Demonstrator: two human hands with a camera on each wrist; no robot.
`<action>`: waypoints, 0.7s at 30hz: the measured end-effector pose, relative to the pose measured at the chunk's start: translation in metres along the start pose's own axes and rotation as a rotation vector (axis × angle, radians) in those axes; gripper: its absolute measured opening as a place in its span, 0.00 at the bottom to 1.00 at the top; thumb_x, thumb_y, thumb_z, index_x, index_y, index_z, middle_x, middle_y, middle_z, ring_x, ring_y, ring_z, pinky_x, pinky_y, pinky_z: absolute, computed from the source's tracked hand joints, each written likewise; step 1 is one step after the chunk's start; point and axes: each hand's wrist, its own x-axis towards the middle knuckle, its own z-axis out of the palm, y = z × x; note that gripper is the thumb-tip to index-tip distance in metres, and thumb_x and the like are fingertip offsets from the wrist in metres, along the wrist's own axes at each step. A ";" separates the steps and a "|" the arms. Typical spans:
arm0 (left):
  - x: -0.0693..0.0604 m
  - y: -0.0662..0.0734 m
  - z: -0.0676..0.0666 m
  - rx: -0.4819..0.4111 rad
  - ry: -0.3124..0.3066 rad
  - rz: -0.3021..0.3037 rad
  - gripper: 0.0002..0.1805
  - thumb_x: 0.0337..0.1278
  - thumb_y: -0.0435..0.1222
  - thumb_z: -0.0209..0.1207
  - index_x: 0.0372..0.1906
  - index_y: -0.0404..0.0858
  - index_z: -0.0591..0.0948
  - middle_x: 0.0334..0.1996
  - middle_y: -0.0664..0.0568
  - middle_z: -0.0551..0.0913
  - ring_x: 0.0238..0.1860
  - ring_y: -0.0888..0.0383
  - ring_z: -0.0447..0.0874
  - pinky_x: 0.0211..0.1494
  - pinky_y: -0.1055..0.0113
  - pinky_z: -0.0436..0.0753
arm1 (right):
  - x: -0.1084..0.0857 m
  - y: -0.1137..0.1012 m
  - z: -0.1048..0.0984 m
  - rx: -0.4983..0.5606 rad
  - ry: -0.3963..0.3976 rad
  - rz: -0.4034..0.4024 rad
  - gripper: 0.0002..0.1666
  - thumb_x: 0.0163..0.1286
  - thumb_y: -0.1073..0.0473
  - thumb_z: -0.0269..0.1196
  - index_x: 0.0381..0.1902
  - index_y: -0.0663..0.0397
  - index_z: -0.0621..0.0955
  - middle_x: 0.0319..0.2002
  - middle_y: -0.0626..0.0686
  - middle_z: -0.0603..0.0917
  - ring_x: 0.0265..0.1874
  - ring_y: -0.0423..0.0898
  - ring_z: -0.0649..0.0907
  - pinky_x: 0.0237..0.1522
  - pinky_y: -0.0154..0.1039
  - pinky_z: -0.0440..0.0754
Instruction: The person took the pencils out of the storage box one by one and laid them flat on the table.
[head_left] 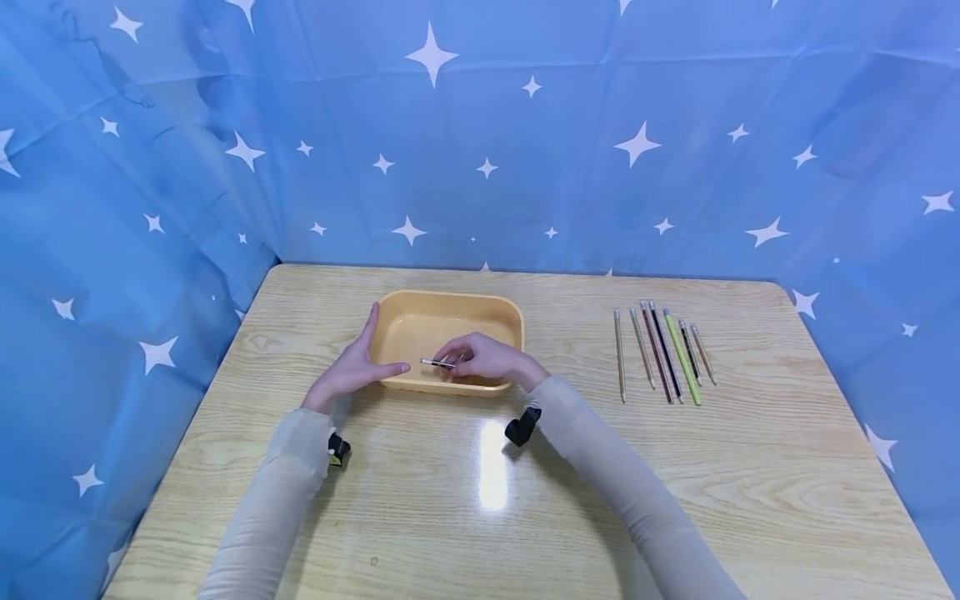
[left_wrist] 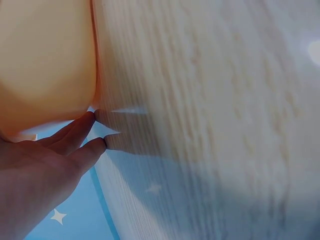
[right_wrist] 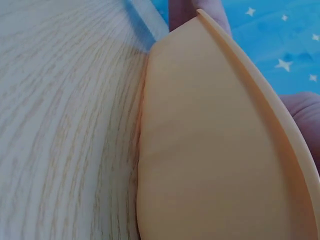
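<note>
A shallow yellow-orange tray (head_left: pixel 450 303) stands on the table, left of centre at the back. At its left end my left hand (head_left: pixel 352 367) is spread round the corner, fingers straight along the side and thumb over the near rim. In the left wrist view, fingertips (left_wrist: pixel 92 145) of that hand reach down beside the tray wall. My right hand (head_left: pixel 483 357) reaches over the near rim and pinches a short dark pencil (head_left: pixel 437 363) with a pale end inside the tray. The right wrist view shows mostly the tray's outer wall (right_wrist: pixel 210 140); the pencil is hidden there.
Several pencils lie side by side on the right of the table, among them a bright green pencil (head_left: pixel 682 357) and a plain wooden pencil (head_left: pixel 619 357). A blue curtain (head_left: pixel 525 192) with white stars hangs behind the wooden table (head_left: pixel 420 517) and along its sides.
</note>
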 end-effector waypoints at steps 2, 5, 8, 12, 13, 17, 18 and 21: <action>0.000 0.000 0.001 -0.001 -0.002 -0.004 0.67 0.50 0.45 0.71 0.75 0.49 0.27 0.76 0.42 0.33 0.73 0.37 0.40 0.71 0.42 0.47 | 0.000 0.001 0.000 0.048 0.020 0.009 0.20 0.64 0.78 0.56 0.54 0.71 0.77 0.42 0.64 0.85 0.41 0.48 0.84 0.46 0.36 0.80; 0.001 0.000 0.001 -0.001 -0.001 -0.006 0.67 0.50 0.44 0.71 0.75 0.49 0.27 0.76 0.42 0.33 0.73 0.37 0.41 0.71 0.42 0.47 | 0.000 0.001 0.000 0.099 0.037 0.016 0.21 0.64 0.79 0.54 0.55 0.73 0.77 0.42 0.66 0.84 0.40 0.49 0.84 0.45 0.37 0.81; 0.002 -0.001 0.001 0.000 0.002 -0.002 0.67 0.50 0.44 0.71 0.75 0.49 0.27 0.76 0.41 0.34 0.73 0.36 0.42 0.71 0.42 0.48 | 0.000 -0.001 0.000 0.129 0.050 0.020 0.20 0.65 0.79 0.53 0.55 0.74 0.76 0.43 0.67 0.83 0.41 0.52 0.84 0.45 0.40 0.82; 0.002 -0.001 0.001 -0.010 0.002 -0.005 0.66 0.50 0.43 0.71 0.75 0.48 0.28 0.76 0.40 0.34 0.72 0.34 0.43 0.70 0.41 0.48 | -0.002 -0.003 0.001 0.145 0.083 0.035 0.20 0.66 0.78 0.53 0.56 0.74 0.75 0.44 0.69 0.82 0.43 0.56 0.83 0.47 0.43 0.82; 0.002 0.000 0.001 -0.010 0.002 -0.007 0.66 0.50 0.43 0.71 0.75 0.48 0.28 0.76 0.40 0.34 0.72 0.34 0.42 0.70 0.40 0.48 | -0.002 -0.004 0.001 0.145 0.092 0.039 0.20 0.66 0.77 0.54 0.56 0.74 0.75 0.45 0.69 0.82 0.43 0.56 0.83 0.48 0.42 0.81; 0.002 -0.001 0.001 -0.005 0.001 -0.008 0.66 0.51 0.43 0.70 0.76 0.48 0.28 0.76 0.41 0.34 0.72 0.34 0.41 0.70 0.40 0.47 | -0.003 -0.005 0.000 0.094 0.130 0.027 0.20 0.66 0.76 0.56 0.56 0.71 0.76 0.45 0.67 0.82 0.43 0.52 0.83 0.49 0.38 0.79; 0.002 -0.001 0.001 0.000 0.003 -0.005 0.66 0.51 0.45 0.70 0.76 0.49 0.28 0.76 0.41 0.34 0.72 0.35 0.41 0.70 0.41 0.47 | -0.004 -0.005 -0.001 0.078 0.141 0.016 0.20 0.66 0.76 0.56 0.56 0.71 0.76 0.45 0.66 0.82 0.43 0.51 0.83 0.50 0.38 0.79; 0.001 -0.002 0.001 0.001 0.003 -0.001 0.66 0.51 0.45 0.70 0.76 0.49 0.28 0.76 0.43 0.33 0.73 0.37 0.40 0.71 0.42 0.46 | -0.008 -0.010 -0.002 0.037 0.199 0.000 0.19 0.66 0.74 0.56 0.56 0.68 0.77 0.44 0.63 0.82 0.43 0.51 0.83 0.50 0.38 0.79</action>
